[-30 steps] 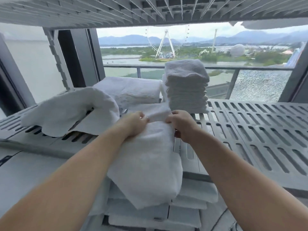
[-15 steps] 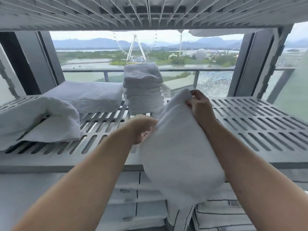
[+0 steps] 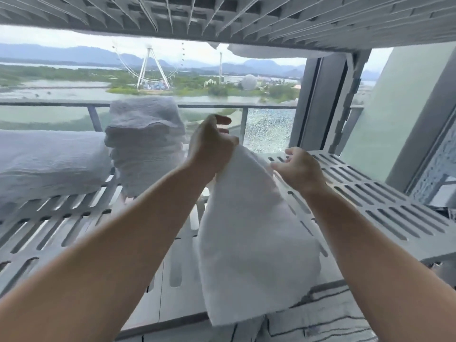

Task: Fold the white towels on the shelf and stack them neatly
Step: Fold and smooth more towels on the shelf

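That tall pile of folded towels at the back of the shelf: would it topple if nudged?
Probably it would lean or topple: the stack stands tall and narrow, and its upper layers bulge unevenly. Soft cloth on a slotted shelf, it would likely squash or drag rather than slide.
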